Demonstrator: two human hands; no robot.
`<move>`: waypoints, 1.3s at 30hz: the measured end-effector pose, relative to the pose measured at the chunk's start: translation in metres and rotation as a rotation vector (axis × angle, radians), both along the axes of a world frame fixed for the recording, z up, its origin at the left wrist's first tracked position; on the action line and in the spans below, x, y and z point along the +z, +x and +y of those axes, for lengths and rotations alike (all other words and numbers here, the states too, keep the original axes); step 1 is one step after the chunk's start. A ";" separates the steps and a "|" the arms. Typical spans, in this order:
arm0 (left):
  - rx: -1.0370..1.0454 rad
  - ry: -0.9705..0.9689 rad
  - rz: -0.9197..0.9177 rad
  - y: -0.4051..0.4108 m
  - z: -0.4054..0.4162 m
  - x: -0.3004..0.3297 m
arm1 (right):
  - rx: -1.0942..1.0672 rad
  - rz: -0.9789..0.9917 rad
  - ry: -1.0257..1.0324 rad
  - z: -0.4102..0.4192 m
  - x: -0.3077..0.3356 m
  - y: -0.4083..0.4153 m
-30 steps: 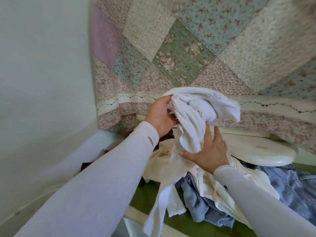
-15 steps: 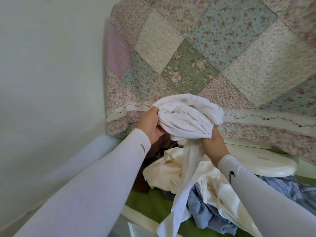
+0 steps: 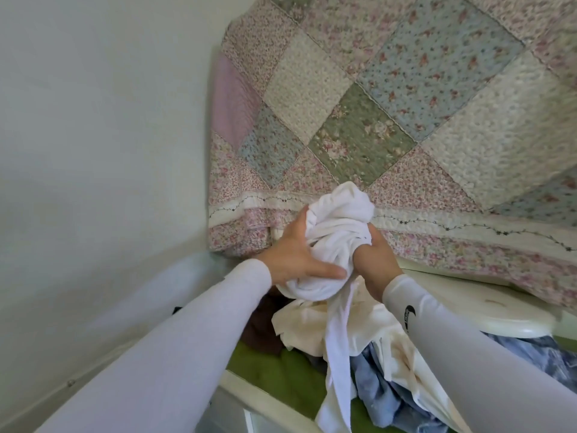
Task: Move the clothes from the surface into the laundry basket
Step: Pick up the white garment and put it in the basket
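Both hands are wrapped round the white garment now. The left hand has its fingers curled over the far side of the bundle and the thumb laid flat across the front; the right hand grips it from the other side, fingers buried in the cloth. A second ago the right hand was spread open under a loose, floppy fold, so what's changed is that it has closed in and the shirt is scrunched from a droopy handful into a tight ball. One long strip of it hangs down past the right sleeve toward the bottom of the view.

The ball is held up in the air, above the rest of the pile and in front of the quilt edge, touching nothing below except where that tail brushes past.

Under it, a cream garment lies on top, with a blue denim piece to its right and something dark brown to the left, all on a green surface. A white round stool top pokes out beneath the quilt on the right.

My read: the white one is gathered and ready to carry, which is the point of balling it up. No basket in view though, so I can't say which way it needs to go. I'd watch that trailing strip, it could snag or drag the cream piece off with it. At least three more pieces left
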State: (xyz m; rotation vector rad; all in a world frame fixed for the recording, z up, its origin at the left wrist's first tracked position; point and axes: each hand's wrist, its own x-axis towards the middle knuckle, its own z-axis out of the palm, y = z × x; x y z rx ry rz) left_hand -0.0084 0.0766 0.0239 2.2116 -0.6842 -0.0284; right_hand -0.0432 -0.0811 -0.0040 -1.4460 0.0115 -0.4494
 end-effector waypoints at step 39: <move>0.240 -1.144 0.560 -0.007 0.137 -0.007 | 0.606 0.344 0.706 0.157 -0.046 0.013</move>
